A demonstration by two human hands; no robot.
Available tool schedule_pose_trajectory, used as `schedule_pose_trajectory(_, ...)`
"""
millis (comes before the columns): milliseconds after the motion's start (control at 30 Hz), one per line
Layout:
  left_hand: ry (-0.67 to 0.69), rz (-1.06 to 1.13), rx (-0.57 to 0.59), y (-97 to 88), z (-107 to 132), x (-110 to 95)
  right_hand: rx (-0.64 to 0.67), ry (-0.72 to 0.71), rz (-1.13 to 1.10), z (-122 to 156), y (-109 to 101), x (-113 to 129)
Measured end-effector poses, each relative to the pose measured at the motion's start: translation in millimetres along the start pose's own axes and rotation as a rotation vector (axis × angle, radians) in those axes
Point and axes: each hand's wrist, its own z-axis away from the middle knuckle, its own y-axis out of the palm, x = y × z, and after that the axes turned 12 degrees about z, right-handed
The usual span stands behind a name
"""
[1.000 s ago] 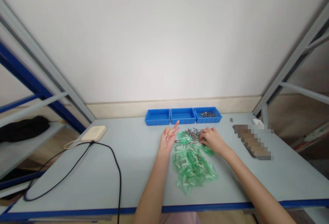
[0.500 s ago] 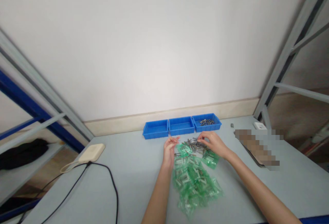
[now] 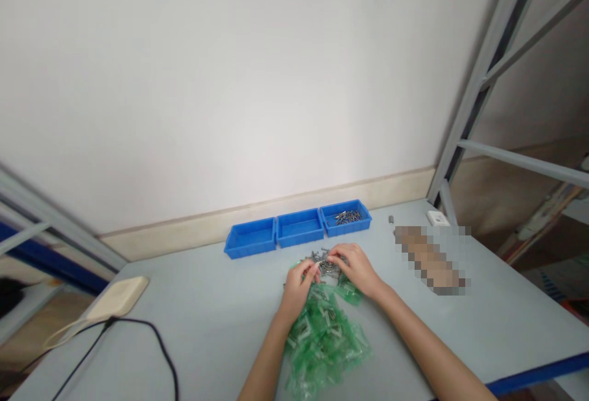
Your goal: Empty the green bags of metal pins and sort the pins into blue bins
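Note:
My left hand (image 3: 298, 284) is closed in a pinch over the near left side of a pile of loose metal screws (image 3: 327, 267). My right hand (image 3: 359, 269) comes in from the right, thumb and index finger pinched, close to the left fingertips. A small pale sliver shows between the two hands, too small to name. Green-tinted plastic bags (image 3: 322, 339) with metal pieces inside lie heaped below the hands. Another green bag (image 3: 350, 292) lies partly under my right hand.
Three blue bins stand in a row by the wall: a left bin (image 3: 251, 252), a middle bin (image 3: 300, 241) and a right bin (image 3: 325, 229) holding screws (image 3: 348, 217). A white box (image 3: 120, 297) with black cables (image 3: 154, 329) is at left. A blurred-out object (image 3: 430, 260) lies right.
The view has turned right, so things appear shifted left. My hands have come closer together; the left fingers, spread before, now pinch. My right hand has moved toward the left one.

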Motion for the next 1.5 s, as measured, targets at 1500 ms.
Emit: schedule_pose_trajectory(1500,-0.012,0.113,-0.089,-3.6,-7,-7,-0.001,0.112,-0.460,-4,13,13)
